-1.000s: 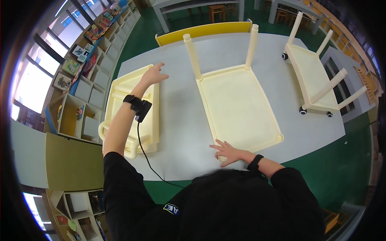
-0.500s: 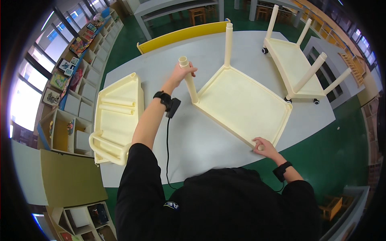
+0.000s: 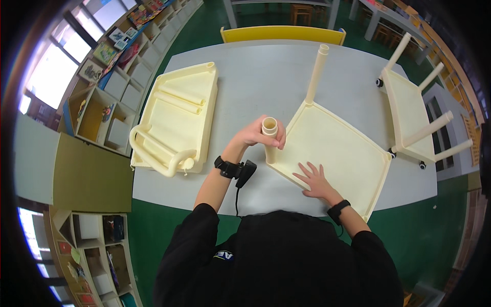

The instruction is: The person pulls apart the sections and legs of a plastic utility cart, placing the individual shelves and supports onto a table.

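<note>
A cream plastic tray shelf lies on the grey table in front of me, its near corner reaching the table edge. Around an upright cream tube at the tray's left corner, my left hand is closed just below the open top. My right hand rests with fingers spread on the tray's near rim and floor, holding nothing. A second tube stands at the tray's far corner. No tubes stand at the other two corners.
Left on the table sits another cream tray with two loose tubes and a curved handle. At right stands a wheeled tray with several upright tubes. A yellow bench back borders the far edge.
My right hand has moved from the tray's near corner leftward along the rim, its fingers now spread. My left hand still grips the tube. The view has shifted.
</note>
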`<state>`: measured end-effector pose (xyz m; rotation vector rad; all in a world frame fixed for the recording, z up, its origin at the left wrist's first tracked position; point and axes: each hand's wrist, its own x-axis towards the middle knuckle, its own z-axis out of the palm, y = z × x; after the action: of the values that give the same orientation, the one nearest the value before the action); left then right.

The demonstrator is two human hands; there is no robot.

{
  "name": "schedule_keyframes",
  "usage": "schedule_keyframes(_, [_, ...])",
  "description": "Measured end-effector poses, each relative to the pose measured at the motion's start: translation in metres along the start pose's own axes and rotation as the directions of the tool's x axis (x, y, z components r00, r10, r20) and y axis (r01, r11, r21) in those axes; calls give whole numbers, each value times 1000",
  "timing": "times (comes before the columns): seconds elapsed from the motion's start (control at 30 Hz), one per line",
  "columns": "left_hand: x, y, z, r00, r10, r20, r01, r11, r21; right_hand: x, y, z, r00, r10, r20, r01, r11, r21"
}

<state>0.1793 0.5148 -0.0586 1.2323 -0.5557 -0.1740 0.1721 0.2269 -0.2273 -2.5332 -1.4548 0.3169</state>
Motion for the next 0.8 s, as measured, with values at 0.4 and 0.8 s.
schedule_keyframes(0.4, [-8, -1, 13, 980, -105, -168, 126, 984, 124, 73, -20, 1, 989, 18, 148, -27, 998, 58])
schedule_keyframes(0.8, [-9, -2, 28, 887, 38, -460, 82, 968, 238, 75, -22, -4, 991, 31, 133, -37, 998, 46])
